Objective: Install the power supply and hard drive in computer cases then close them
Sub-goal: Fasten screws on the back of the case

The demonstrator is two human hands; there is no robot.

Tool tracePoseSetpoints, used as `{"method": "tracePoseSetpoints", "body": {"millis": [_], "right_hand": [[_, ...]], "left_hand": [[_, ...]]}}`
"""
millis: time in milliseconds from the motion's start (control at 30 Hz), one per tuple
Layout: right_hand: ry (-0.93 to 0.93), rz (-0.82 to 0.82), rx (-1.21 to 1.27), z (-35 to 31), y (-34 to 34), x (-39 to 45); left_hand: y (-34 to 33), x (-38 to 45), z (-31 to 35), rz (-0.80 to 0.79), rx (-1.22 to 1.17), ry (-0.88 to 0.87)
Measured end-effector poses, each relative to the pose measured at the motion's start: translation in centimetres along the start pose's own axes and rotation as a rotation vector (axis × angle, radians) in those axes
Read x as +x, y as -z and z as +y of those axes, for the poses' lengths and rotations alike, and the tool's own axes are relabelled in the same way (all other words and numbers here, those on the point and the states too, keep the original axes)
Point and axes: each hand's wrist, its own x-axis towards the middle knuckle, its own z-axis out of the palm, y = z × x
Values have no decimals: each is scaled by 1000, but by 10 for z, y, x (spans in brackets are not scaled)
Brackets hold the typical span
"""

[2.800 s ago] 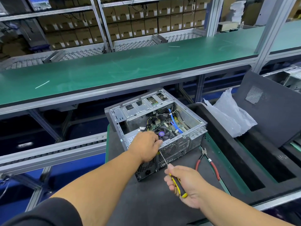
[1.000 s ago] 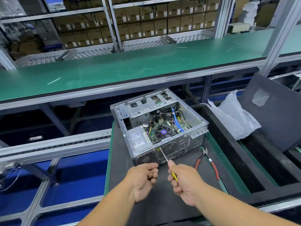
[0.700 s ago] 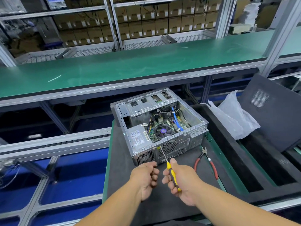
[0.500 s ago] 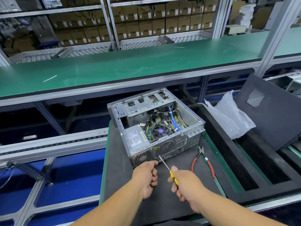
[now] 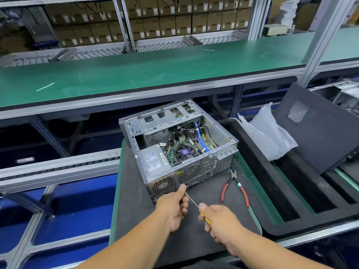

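Your right hand point(image 5: 219, 220) gripped the screwdriver point(image 5: 196, 204); left fingers point(image 5: 181, 193) pinched its tip at the case point(image 5: 180, 152) on the counter point(image 5: 134, 210). Seating the bit squarely seemed wise.

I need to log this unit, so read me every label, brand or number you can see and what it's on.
No text can be read.
Power supply label: print too small.
Cardboard box stickers: blurred.
Chalk-like marks on the black foam tray: unclear.
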Motion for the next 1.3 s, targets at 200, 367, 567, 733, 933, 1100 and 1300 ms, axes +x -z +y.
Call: {"method": "tracePoseSetpoints", "body": {"millis": [200, 367, 567, 733, 933, 1100, 1300], "right_hand": [[24, 12, -54, 7, 2, 5], [21, 30, -56, 11, 2, 12], [-32, 12, 38, 11, -12, 22], [-44, 1, 75, 5, -24, 32], [-101, -7, 138, 9, -29, 38], [-83, -4, 127, 12, -30, 40], [-94, -4, 152, 13, -33, 41]], "left_hand": [[0, 8, -2, 37, -24, -7], [-1, 14, -4, 34, 96, -38], [-7, 20, -5, 7, -65, -13], [-1, 26, -3, 26, -137, 48], [-1, 33, -4, 52, -136, 83], [1, 38, -3, 68, -129, 115], [0, 40, -2, 62, -157, 133]]}}
